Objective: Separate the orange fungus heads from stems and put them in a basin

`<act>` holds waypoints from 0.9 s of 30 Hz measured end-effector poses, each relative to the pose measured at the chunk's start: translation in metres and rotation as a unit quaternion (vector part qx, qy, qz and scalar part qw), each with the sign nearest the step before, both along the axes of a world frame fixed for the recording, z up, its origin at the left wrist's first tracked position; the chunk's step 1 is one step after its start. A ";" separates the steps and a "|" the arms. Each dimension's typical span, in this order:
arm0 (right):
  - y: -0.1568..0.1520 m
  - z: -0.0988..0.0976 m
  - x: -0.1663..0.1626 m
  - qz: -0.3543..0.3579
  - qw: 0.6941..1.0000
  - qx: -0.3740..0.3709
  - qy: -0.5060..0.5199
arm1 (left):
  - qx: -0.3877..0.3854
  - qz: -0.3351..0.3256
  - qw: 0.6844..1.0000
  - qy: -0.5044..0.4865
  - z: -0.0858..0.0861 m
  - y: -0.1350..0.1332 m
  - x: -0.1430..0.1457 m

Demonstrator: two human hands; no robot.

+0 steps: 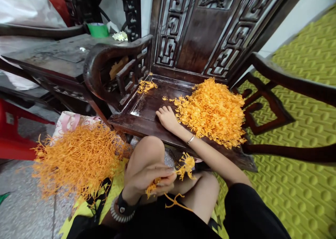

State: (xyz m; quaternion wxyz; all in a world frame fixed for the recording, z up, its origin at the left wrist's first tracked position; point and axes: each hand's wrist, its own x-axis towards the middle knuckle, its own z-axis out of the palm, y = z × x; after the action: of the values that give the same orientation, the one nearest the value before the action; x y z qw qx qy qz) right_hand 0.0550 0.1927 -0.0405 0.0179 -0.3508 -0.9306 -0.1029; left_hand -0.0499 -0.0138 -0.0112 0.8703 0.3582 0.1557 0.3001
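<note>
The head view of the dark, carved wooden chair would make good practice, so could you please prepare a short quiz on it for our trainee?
1. Fill in: the ____ hand holds thin, branching orange pieces.
2. True or false: the right hand is gripping a round, green tub.
3. The tangled pile of long, thin orange strands lies to which side of the dark, carved wooden chair, as the person sees it?
A) left
B) right
C) behind

Key
1. Left: the left hand holds them.
2. False: it lies on the seat beside the large heap of small, spiky orange pieces.
3. A
</note>
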 end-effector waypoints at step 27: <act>-0.026 0.067 0.074 0.053 0.823 -0.373 0.426 | -0.156 0.133 0.954 -0.218 -0.012 0.003 0.007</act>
State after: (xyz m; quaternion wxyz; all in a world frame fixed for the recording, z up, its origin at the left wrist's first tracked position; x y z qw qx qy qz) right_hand 0.1294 0.1664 0.0267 0.2853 -0.2901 -0.8149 0.4128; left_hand -0.0424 -0.0108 -0.0236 0.8804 0.1198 0.0532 0.4558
